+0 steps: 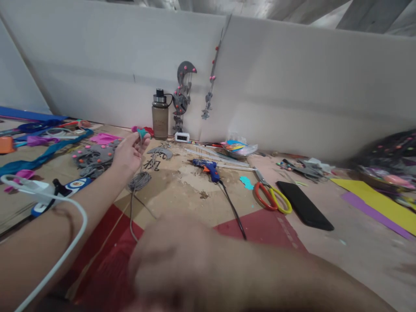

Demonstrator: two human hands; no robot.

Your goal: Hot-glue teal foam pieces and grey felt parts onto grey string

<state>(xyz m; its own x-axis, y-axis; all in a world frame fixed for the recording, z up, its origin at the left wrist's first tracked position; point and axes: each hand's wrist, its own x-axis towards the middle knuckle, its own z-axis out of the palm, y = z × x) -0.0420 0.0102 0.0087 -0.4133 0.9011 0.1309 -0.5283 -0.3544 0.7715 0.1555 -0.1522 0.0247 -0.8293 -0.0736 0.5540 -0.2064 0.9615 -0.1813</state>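
My left hand [130,151] reaches out over the table and pinches a small teal foam piece [141,132] between thumb and fingers. A thin grey cord hangs from the piece down to a grey cord coil [139,181] on the table. My right hand [172,260] is close to the camera at the bottom, blurred; its fingers cannot be made out. A blue glue gun [208,168] with a black cable lies beyond it.
Orange and yellow scissors [271,195] and a black phone [303,204] lie to the right. A brown bottle [160,115] stands at the back wall by hanging grey foam ornaments [183,93]. Grey foam cutouts [94,156], coloured foam sheets [373,195] and a white cable [65,251] surround the workspace.
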